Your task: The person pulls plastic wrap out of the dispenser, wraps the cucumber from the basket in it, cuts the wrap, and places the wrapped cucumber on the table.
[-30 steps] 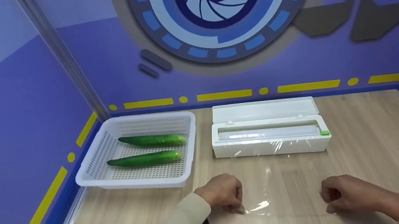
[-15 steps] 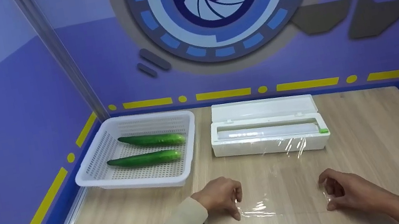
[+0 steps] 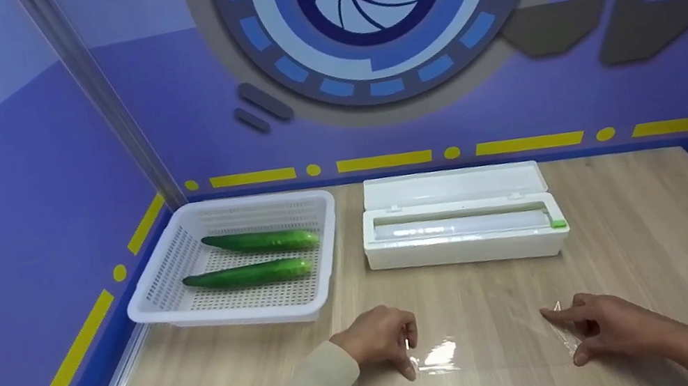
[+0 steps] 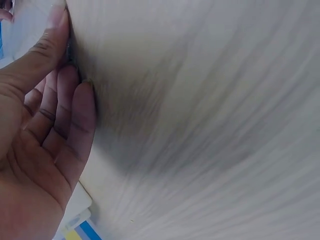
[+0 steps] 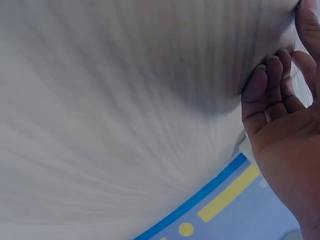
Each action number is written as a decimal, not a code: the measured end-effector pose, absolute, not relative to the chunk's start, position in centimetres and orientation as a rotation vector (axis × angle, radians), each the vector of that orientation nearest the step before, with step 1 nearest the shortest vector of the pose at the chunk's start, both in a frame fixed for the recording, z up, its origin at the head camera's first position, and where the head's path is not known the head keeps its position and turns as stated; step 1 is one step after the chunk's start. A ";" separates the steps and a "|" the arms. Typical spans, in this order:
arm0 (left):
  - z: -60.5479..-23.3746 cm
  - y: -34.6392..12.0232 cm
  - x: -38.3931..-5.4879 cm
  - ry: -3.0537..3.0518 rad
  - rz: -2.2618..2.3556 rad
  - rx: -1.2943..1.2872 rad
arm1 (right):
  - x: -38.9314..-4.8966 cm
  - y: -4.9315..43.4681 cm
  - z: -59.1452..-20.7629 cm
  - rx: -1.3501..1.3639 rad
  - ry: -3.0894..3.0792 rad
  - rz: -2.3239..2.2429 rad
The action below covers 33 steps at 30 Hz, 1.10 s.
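A clear sheet of cling film (image 3: 442,354) lies on the wooden table between my hands, shown mostly by its shine. My left hand (image 3: 376,337) touches its left edge, thumb and fingertips set apart on the table. At the right edge, my right hand (image 3: 611,324) touches the film with thumb and index finger spread; small wrinkles run between them. In the left wrist view the fingers of the left hand (image 4: 47,115) curve loosely, apart from the thumb. The right wrist view has the right hand (image 5: 285,125) with fingertips down on the tabletop. Behind the film stands a white cling film dispenser (image 3: 468,252).
The dispenser's lid (image 3: 452,186) is up, with a film roll (image 3: 456,227) inside and a green slider (image 3: 557,224) at its right end. To the left, a white plastic basket (image 3: 231,317) holds two cucumbers (image 3: 249,275). Blue-purple walls (image 3: 333,131) border the table.
The fingers of both hands have spread apart along the film's edges. The right index finger has stretched out to the left. Film glints in front of the dispenser are gone.
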<state>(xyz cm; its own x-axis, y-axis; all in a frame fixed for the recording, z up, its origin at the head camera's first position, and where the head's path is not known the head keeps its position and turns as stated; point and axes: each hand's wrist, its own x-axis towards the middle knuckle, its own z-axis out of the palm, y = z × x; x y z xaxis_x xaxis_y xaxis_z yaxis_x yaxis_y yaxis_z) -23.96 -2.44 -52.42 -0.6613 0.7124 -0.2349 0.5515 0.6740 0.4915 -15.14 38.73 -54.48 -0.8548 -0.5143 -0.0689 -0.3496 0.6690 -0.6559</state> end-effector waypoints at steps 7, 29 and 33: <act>-52.5 -2.5 -23.7 2.485 0.558 0.987 | -15.3 38.9 -54.7 -0.726 2.640 -0.979; -53.0 -2.9 -23.7 2.470 0.599 1.035 | -15.6 39.8 -55.3 -0.700 2.522 -1.127; -53.1 -3.1 -23.6 2.471 0.620 1.050 | -15.8 39.9 -55.3 -0.704 2.523 -1.129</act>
<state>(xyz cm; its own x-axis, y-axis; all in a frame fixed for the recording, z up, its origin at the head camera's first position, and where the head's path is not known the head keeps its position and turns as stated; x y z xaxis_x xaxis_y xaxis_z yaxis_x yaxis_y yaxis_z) -23.56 -3.12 -53.06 -0.6467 0.7430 -0.1725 0.5733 0.6227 0.5325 -15.79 39.90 -55.26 -0.8393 -0.5403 -0.0607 -0.3146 0.5737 -0.7562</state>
